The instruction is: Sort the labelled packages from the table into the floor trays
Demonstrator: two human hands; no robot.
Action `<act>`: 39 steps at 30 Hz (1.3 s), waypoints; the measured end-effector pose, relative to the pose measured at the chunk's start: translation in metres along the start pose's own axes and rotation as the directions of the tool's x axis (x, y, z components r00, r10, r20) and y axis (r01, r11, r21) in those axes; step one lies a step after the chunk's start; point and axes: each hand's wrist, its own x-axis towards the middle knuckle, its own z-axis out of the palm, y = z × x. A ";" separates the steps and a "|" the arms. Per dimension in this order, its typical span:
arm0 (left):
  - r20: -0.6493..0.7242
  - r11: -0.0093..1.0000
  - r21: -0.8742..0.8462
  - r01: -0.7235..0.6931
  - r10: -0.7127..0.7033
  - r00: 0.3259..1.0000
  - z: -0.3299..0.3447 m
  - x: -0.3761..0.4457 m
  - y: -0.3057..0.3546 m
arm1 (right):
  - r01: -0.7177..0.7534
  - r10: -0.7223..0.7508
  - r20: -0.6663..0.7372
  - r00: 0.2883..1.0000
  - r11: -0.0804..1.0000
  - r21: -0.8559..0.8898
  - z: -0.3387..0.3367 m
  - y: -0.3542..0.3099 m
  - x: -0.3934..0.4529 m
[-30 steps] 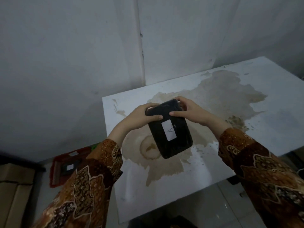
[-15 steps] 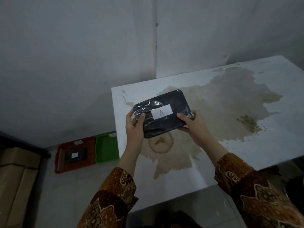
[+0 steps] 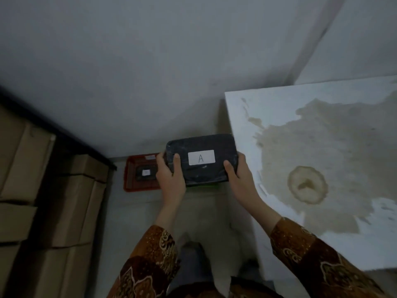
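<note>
I hold a black plastic-wrapped package (image 3: 202,147) with a white label marked A, flat and level, out past the table's left edge and above the floor. My left hand (image 3: 170,179) grips its left end and my right hand (image 3: 238,177) grips its right end. Below and to the left lies a red floor tray (image 3: 131,181) against the wall, with one black labelled package (image 3: 145,173) inside. A thin strip of a green tray (image 3: 211,185) shows under the held package; the rest of it is hidden.
A white, brown-stained table (image 3: 322,147) fills the right side. Stacked cardboard boxes (image 3: 53,201) stand along the left. A grey wall (image 3: 150,72) runs behind the trays. Pale floor tiles (image 3: 133,222) lie between the boxes and the table.
Both hands carried the package left, off the table and over the floor trays. My view swung left and down, bringing the boxes and the red tray closer.
</note>
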 end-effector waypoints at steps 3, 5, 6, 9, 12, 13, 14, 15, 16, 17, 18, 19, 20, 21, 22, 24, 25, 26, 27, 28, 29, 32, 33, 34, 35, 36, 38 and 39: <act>-0.017 0.997 0.068 0.048 -0.047 0.999 -0.033 0.038 -0.033 | -0.055 0.054 -0.020 0.998 0.998 -0.016 0.062 0.007 0.010; -0.038 0.992 0.093 0.085 -0.082 0.996 -0.047 0.057 -0.056 | -0.127 0.126 -0.019 0.992 0.991 -0.040 0.096 0.020 0.018; -0.044 0.988 0.109 0.111 -0.107 0.993 -0.051 0.066 -0.069 | -0.170 0.169 -0.019 0.985 0.984 -0.061 0.110 0.028 0.023; 0.025 0.968 0.172 0.183 -0.190 0.982 -0.047 0.090 -0.111 | -0.308 0.309 -0.014 0.951 0.945 -0.112 0.138 0.065 0.046; 0.155 0.943 0.294 0.155 -0.207 0.966 -0.034 0.117 -0.168 | -0.408 0.410 -0.025 0.912 0.900 -0.155 0.161 0.122 0.073; 0.185 0.931 0.342 0.130 -0.202 0.962 -0.028 0.127 -0.194 | -0.437 0.439 -0.026 0.898 0.883 -0.173 0.170 0.147 0.083; 0.208 0.918 0.380 0.114 -0.205 0.956 -0.020 0.138 -0.222 | -0.465 0.468 -0.029 0.883 0.866 -0.185 0.179 0.173 0.093; 0.226 0.904 0.409 0.120 -0.228 0.947 -0.011 0.147 -0.252 | -0.493 0.496 -0.035 0.868 0.848 -0.196 0.189 0.202 0.104; 0.242 0.893 0.427 0.144 -0.266 0.933 -0.001 0.154 -0.280 | -0.516 0.519 -0.045 0.854 0.831 -0.206 0.199 0.230 0.115; 0.259 0.887 0.427 0.177 -0.307 0.916 0.010 0.163 -0.308 | -0.531 0.531 -0.061 0.845 0.820 -0.215 0.209 0.259 0.127; 0.274 0.887 0.409 0.215 -0.344 0.898 0.021 0.171 -0.336 | -0.546 0.544 -0.079 0.835 0.804 -0.236 0.219 0.288 0.140; 0.285 0.889 0.382 0.252 -0.373 0.883 0.033 0.179 -0.363 | -0.563 0.560 -0.092 0.823 0.787 -0.252 0.230 0.318 0.155; 0.293 0.892 0.359 0.276 -0.389 0.873 0.046 0.189 -0.390 | -0.580 0.575 -0.098 0.812 0.774 -0.254 0.239 0.347 0.170; 0.298 0.894 0.346 0.284 -0.392 0.871 0.060 0.200 -0.417 | -0.594 0.592 -0.093 0.801 0.766 -0.246 0.248 0.377 0.187; 0.303 0.897 0.345 0.275 -0.384 0.872 0.074 0.211 -0.442 | -0.611 0.612 -0.083 0.787 0.753 -0.242 0.256 0.404 0.204; 0.327 0.900 0.350 0.259 -0.377 0.867 0.103 0.234 -0.490 | -0.639 0.643 -0.067 0.763 0.734 -0.230 0.270 0.452 0.238; 0.341 0.895 0.352 0.274 -0.395 0.853 0.117 0.246 -0.513 | -0.648 0.653 -0.055 0.756 0.732 -0.213 0.275 0.474 0.254; 0.353 0.887 0.352 0.300 -0.422 0.835 0.130 0.255 -0.534 | -0.653 0.660 -0.039 0.750 0.730 -0.202 0.280 0.494 0.268; 0.361 0.879 0.342 0.332 -0.449 0.817 0.142 0.263 -0.554 | -0.654 0.663 -0.027 0.748 0.730 -0.200 0.283 0.512 0.281; 0.365 0.874 0.325 0.361 -0.468 0.805 0.152 0.270 -0.573 | -0.652 0.663 -0.021 0.748 0.729 -0.208 0.286 0.529 0.292; 0.367 0.876 0.307 0.372 -0.470 0.803 0.161 0.275 -0.591 | -0.643 0.655 -0.022 0.755 0.734 -0.218 0.289 0.546 0.301; 0.362 0.888 0.299 0.351 -0.446 0.819 0.180 0.284 -0.628 | -0.614 0.633 -0.018 0.774 0.744 -0.262 0.298 0.578 0.320; 0.371 0.887 0.288 0.360 -0.450 0.812 0.185 0.285 -0.638 | -0.613 0.632 -0.011 0.774 0.746 -0.260 0.300 0.587 0.322; 0.385 0.883 0.301 0.360 -0.458 0.801 0.186 0.286 -0.641 | -0.603 0.625 -0.002 0.781 0.753 -0.263 0.302 0.591 0.322; 0.399 0.883 0.303 0.360 -0.460 0.793 0.188 0.287 -0.646 | -0.592 0.615 0.015 0.789 0.766 -0.252 0.303 0.595 0.321; 0.422 0.882 0.317 0.350 -0.461 0.780 0.187 0.287 -0.646 | -0.577 0.603 0.035 0.797 0.777 -0.253 0.304 0.595 0.319; 0.461 0.884 0.317 0.345 -0.461 0.758 0.185 0.290 -0.645 | -0.550 0.576 0.042 0.817 0.799 -0.243 0.303 0.594 0.319; 0.486 0.886 0.319 0.337 -0.458 0.745 0.183 0.290 -0.644 | -0.549 0.571 0.035 0.820 0.803 -0.233 0.303 0.590 0.317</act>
